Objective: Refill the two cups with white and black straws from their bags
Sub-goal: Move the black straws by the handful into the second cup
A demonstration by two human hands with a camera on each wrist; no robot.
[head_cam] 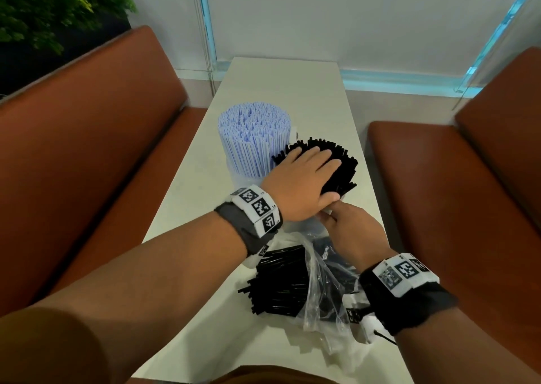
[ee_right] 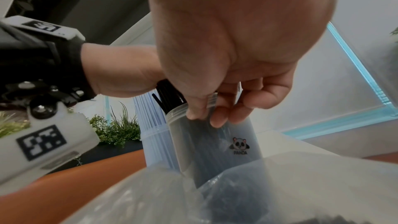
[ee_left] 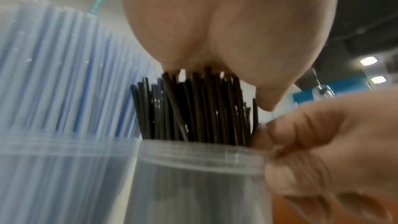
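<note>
Our left hand [head_cam: 304,179] lies flat, fingers straight, on top of the black straws [head_cam: 336,164] standing in the nearer cup, and hides most of their tips in the head view. Our right hand [head_cam: 348,225] reaches in just below it, fingers curled at the cup's rim; the cup itself is almost wholly hidden there. Beside it stands the bunch of white straws [head_cam: 254,138] in the second cup. Nearer to us on the table [head_cam: 292,76], more black straws lie loose [head_cam: 278,281] beside a crumpled clear bag [head_cam: 322,296], whose contents we cannot make out.

From the left wrist, our palm [ee_left: 226,23] presses on the black straw ends [ee_left: 193,105], which rise out of the clear cup [ee_left: 193,168]. Right-hand fingers [ee_left: 323,134] pinch its rim; the picture is blurred.

From the right wrist, our fingers [ee_right: 215,105] grip the rim of the cup [ee_right: 215,142], which bears a panda mark. The bag [ee_right: 215,193] fills the bottom, cutting off the cup's base.
</note>
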